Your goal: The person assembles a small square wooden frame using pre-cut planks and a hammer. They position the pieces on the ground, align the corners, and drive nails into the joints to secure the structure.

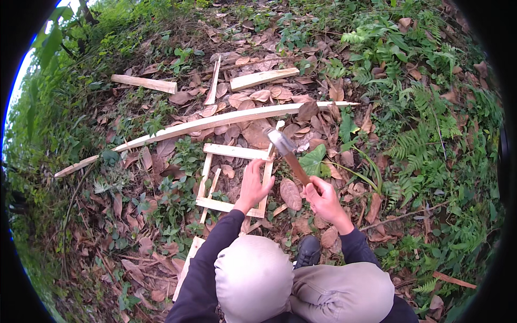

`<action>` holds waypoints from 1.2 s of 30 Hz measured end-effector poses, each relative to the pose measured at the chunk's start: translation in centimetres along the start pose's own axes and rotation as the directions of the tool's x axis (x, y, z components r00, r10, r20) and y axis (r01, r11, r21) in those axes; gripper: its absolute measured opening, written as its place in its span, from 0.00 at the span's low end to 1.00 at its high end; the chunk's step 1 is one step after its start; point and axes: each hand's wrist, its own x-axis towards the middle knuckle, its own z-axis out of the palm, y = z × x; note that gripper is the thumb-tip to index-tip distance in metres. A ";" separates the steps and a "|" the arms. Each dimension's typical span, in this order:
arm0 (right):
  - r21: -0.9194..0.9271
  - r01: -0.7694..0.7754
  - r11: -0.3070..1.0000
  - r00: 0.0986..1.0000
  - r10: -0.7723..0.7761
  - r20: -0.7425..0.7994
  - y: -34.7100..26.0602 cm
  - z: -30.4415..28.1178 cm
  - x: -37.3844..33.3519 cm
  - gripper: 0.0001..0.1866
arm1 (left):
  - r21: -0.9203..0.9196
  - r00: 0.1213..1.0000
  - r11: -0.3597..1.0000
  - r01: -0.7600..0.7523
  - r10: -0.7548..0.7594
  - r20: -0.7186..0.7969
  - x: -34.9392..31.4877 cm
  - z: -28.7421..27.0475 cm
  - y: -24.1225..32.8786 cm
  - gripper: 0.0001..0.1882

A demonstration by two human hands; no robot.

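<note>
My right hand (324,203) is closed round the wooden handle of a hammer (298,168). Its metal head is raised over the right side of a small ladder-like wooden frame on the ground. My left hand (254,185) reaches over that frame, fingers stretched toward the right end of the far crosspiece (234,151) and thumb apart. Whether a nail is at the fingertips is too small to tell. The frame also has a near crosspiece (219,204), a left rail (204,176) and a right rail (267,177), partly hidden by my hand and the hammer.
A long thin wooden strip (226,119) lies beyond the frame. Farther off are short wood pieces (145,82) and a thicker offcut (264,78). Another strip (188,264) is beside my left arm. Dry leaves, ferns (412,148) and low plants cover the ground.
</note>
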 end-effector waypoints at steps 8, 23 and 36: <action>0.455 -0.053 0.889 0.954 0.180 -0.241 -0.7 -0.6 -2.8 0.14 | 0.510 0.904 0.839 0.188 -0.351 0.244 10.2 -1.6 2.4 0.30; 0.538 0.020 0.843 0.887 0.233 -0.398 2.5 -0.1 -5.0 0.14 | 0.225 0.895 0.937 0.268 -0.328 0.301 3.8 1.7 -0.3 0.40; 0.096 -0.038 0.995 0.931 0.070 -0.359 0.4 -0.5 -4.8 0.14 | -0.249 0.952 0.948 -0.199 0.127 -0.277 12.1 -2.9 7.0 0.22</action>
